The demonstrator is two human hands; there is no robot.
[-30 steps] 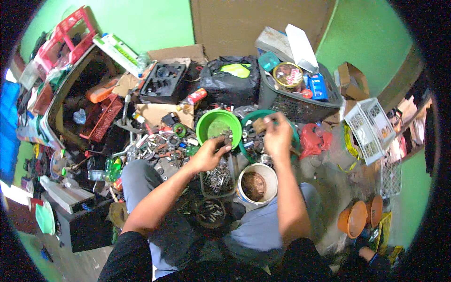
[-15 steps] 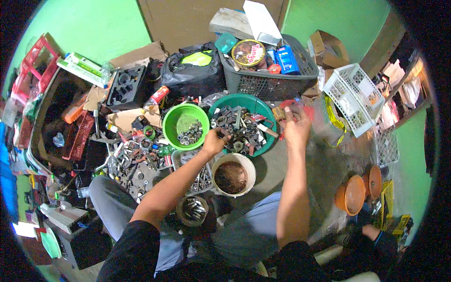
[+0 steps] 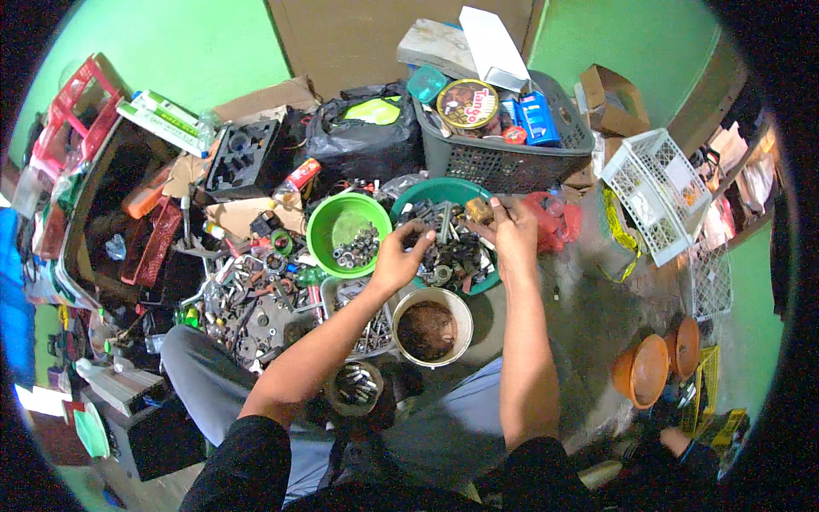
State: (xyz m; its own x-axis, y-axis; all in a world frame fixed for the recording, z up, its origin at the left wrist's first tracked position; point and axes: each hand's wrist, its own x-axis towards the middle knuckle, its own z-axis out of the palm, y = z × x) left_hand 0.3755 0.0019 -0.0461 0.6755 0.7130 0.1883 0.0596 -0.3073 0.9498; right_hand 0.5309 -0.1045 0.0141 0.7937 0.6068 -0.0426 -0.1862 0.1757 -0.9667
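Reaching over a dark green basin (image 3: 461, 189) of mixed parts (image 3: 454, 263), gripping a yellowish-brown block (image 3: 479, 210) in the right hand (image 3: 514, 230), curling the left hand (image 3: 401, 258) beside a light green bowl (image 3: 343, 215) of small metal pieces (image 3: 357, 247).

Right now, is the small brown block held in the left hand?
No, the right hand holds the small brown block in its fingers, and the left hand is apart from it.

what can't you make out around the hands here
Head view: whether the left hand holds anything; its curled fingers hide that.
Head view: what the small tan block in the right hand is; too small and blurred.
Head view: the floor of the round dark green plastic basin; loose parts cover it.
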